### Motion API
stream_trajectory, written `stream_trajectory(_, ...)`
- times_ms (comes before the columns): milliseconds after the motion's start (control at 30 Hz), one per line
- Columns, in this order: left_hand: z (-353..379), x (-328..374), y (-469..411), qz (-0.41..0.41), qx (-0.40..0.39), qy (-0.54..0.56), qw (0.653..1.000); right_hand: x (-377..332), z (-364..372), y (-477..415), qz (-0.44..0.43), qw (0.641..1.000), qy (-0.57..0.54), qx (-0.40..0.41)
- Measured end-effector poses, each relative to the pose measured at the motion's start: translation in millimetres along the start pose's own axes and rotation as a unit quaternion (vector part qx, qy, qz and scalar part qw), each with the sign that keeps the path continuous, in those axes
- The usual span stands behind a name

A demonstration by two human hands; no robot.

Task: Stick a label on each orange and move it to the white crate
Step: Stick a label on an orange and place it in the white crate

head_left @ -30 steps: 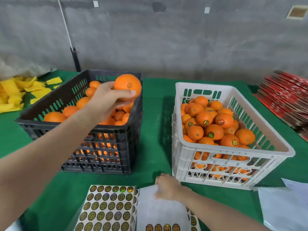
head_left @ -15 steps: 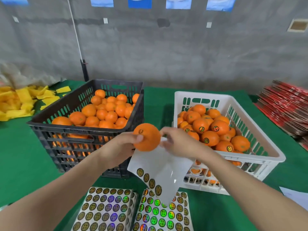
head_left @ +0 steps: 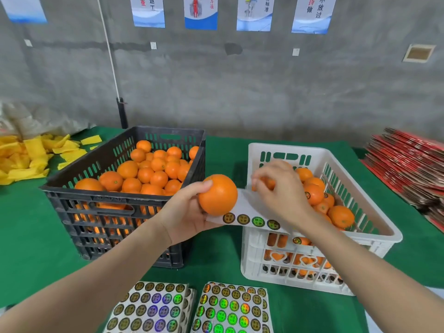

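Mid-batch: one orange (head_left: pixel 217 194) up for its label

My left hand (head_left: pixel 185 212) grips the orange over the middle of the table, between the black crate (head_left: pixel 101 195) and the white crate (head_left: pixel 374 239). My right hand (head_left: pixel 278 191), fingers curled, pinches the label sheet (head_left: pixel 249 212) beside it. This orange shows no label yet. The white crate holds many labelled ones, and the black crate has plenty left.

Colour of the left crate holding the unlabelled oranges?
Black slotted plastic crate; the head view shows it best.
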State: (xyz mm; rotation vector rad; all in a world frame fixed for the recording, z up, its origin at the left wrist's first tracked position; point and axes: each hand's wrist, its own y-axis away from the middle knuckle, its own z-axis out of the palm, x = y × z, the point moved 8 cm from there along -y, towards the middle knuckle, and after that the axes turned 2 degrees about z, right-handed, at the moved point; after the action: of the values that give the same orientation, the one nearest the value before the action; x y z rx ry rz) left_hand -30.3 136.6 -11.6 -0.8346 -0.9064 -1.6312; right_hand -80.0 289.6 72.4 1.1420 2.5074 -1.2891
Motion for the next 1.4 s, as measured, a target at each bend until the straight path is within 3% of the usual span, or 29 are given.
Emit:
stream_trajectory(67, 0.5, 2.1, -1.6, 0.005, 0.009, 0.021, 1.000, -22.7, 9.9, 19.8, -0.043, 0.997, -0.039, -0.041)
stream_trajectory(167, 4.4, 5.2, -2.5, 0.009, 0.009, 0.026, 1.000, -27.7, 30.2, 34.8, -0.016, 0.994, -0.018, -0.111)
stream_trajectory(300, 8.1, 4.6, -3.3, -0.002, 0.012, 0.049, 0.999, -29.1, 32.1, 34.8, -0.006, 0.996, 0.022, -0.085)
stream_trajectory(533, 8.2, -1.2, -2.9, -0.037, 0.021, 0.094, 0.995, -42.6, 24.7, 41.0, -0.064, 0.998, 0.018, 0.000)
stream_trajectory(700, 7.1, -0.5, -1.4, -0.024, 0.019, 0.070, 0.997, -23.0, 36.0, 39.8, 0.066, 0.993, -0.093, -0.037)
stream_trajectory(800, 8.7, 0.7, -1.2, 0.000, 0.011, 0.065, 0.998, -17.6, 36.9, 39.6, 0.103, 0.988, -0.113, -0.037)
stream_trajectory(1033, 6.8, -6.4, -1.6, -0.013, 0.009, 0.077, 0.997, -23.9, 39.7, 41.6, 0.047, 0.996, -0.069, -0.025)
stream_trajectory(1233, -6.2, -6.4, -2.7, -0.018, 0.038, 0.034, 0.999, -47.2, 19.2, 48.4, -0.050, 0.989, -0.139, 0.010)
stream_trajectory(1300, -11.9, -4.8, 0.4, 0.000, 0.038, 0.020, 0.999, -39.5, 6.6, 44.7, 0.004, 0.971, -0.241, 0.005)
stream_trajectory(1400, -13.8, -10.1, 4.0, 0.005, 0.003, -0.016, 1.000, -21.5, 3.0, 32.8, 0.147, 0.923, -0.347, -0.076)
